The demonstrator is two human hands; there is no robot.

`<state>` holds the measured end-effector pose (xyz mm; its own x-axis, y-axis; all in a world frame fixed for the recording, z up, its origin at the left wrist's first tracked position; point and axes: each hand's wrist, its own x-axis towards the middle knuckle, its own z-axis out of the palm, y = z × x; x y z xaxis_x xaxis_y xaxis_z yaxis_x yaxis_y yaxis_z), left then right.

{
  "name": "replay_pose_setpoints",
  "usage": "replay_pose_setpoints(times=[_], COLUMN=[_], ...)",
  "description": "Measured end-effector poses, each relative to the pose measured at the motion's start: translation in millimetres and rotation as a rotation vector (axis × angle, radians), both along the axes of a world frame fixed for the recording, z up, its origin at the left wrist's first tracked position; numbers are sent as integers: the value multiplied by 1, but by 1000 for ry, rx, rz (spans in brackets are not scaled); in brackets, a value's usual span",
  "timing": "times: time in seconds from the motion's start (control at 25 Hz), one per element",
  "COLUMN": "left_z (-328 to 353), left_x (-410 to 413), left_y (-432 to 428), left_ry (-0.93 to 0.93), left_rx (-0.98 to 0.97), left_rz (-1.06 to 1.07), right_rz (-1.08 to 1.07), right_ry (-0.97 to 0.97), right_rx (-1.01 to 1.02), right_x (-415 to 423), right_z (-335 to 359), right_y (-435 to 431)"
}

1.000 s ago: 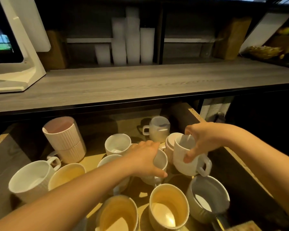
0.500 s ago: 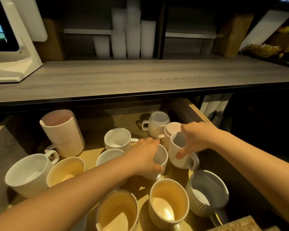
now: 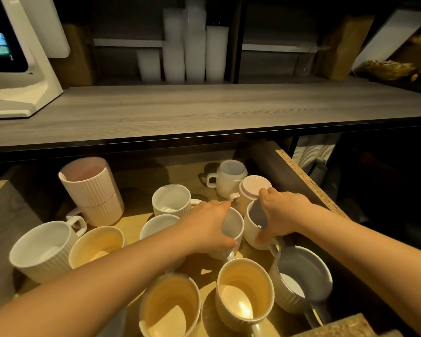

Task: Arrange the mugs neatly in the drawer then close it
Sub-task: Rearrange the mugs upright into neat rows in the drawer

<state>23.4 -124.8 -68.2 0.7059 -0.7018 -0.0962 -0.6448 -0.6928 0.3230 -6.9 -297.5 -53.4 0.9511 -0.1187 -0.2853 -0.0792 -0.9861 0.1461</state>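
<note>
An open wooden drawer (image 3: 306,181) holds several white ribbed mugs. My left hand (image 3: 208,226) grips the rim of a middle mug (image 3: 233,227) standing upright on the drawer floor. My right hand (image 3: 281,215) grips the rim of a neighbouring white mug (image 3: 252,222), thumb inside it, handle toward me. Just behind sits an upside-down mug (image 3: 253,187) and another upright mug (image 3: 229,175). Two stacked mugs (image 3: 90,188) stand at the back left. More mugs (image 3: 243,295) crowd the front row.
A grey wooden counter (image 3: 204,110) overhangs the drawer's back. A white machine (image 3: 22,69) stands on it at the left. Stacks of white cups (image 3: 192,45) and brown bags (image 3: 343,45) fill the shelf behind. The drawer's right wall runs close beside my right wrist.
My right hand has lowered its mug from a tilted, lifted hold down beside the middle mug. The left hand has stayed on its mug.
</note>
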Motion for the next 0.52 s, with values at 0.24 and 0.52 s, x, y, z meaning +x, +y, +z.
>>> replay_pose_setpoints(times=[0.24,0.52], left_z=[-3,25], left_x=[-1,1], left_y=[2,24], left_ry=[37,-77], left_rx=[22,50], left_rz=[1,-19], right_rz=[3,111], right_ry=[16,-91], right_rx=[-55,-204], right_x=[0,3], right_z=[1,34], right_y=[2,24])
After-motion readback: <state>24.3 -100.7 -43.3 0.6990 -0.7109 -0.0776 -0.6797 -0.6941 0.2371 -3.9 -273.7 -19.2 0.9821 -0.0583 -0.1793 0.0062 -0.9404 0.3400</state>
